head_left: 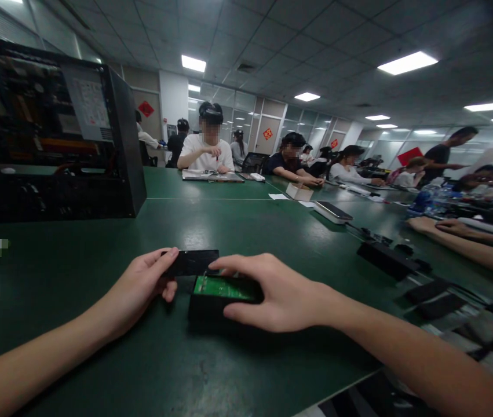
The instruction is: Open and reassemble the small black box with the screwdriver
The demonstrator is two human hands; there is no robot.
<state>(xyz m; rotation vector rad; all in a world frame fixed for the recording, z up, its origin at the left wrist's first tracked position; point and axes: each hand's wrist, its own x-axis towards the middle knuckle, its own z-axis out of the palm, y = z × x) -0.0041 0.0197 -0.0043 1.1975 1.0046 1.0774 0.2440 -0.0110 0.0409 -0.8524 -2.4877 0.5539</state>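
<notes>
My left hand point(150, 278) pinches the left end of a flat black cover plate point(194, 263) between thumb and fingers. The plate is raised just behind a black plastic case point(209, 310), which has its top uncovered. Inside the case a green circuit board point(218, 286) shows. My right hand point(272, 295) is closed round the right part of the case, its thumb on the near side. The right index fingertip reaches the right end of the plate; whether it presses on it I cannot tell. My right palm hides the case's far right end.
An opened computer tower point(124, 139) stands at the left of the green table point(176, 370). To the right lie a black adapter point(387, 260) with cables, a white-sided device point(333, 212) and a small box point(299, 191). A co-worker's arms point(467, 237) rest at the right.
</notes>
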